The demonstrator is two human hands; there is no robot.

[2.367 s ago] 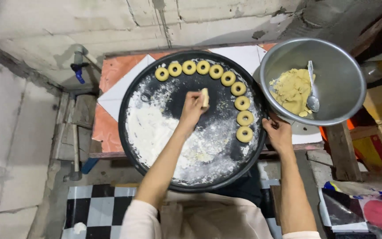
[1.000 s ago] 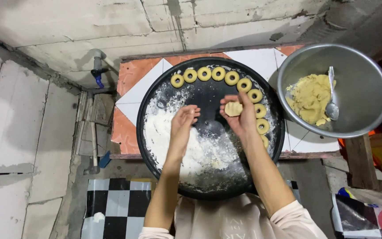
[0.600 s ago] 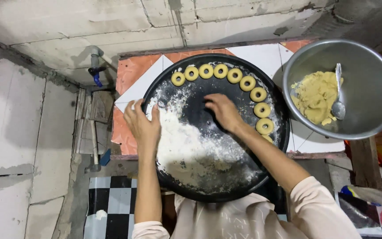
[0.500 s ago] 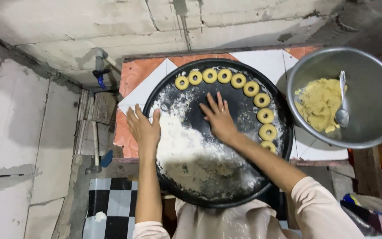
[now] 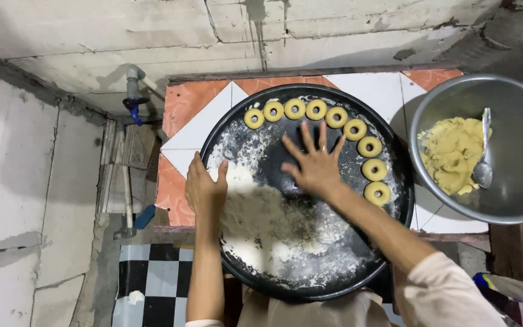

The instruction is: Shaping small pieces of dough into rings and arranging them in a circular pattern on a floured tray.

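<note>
A large round black tray [image 5: 394,151] dusted with white flour [image 5: 273,224] lies on a tiled table. Several yellow dough rings [image 5: 353,129] sit in an arc along its far and right rim. My right hand [image 5: 313,162] lies flat on the tray's middle, fingers spread; I cannot tell whether dough is under the palm. My left hand [image 5: 204,189] rests on the tray's left rim beside the flour, fingers together. A metal bowl [image 5: 509,109] at the right holds yellow dough [image 5: 450,154] and a spoon [image 5: 484,151].
The table top [image 5: 189,115] has orange and white tiles and stands against a rough concrete wall. A pipe with a blue tap [image 5: 133,97] is at the far left. Black-and-white checkered floor [image 5: 152,284] shows below the table's near edge.
My right hand, which held a dough piece above the tray, has come down flat on the tray's middle. My left hand has moved from the flour to the left rim.
</note>
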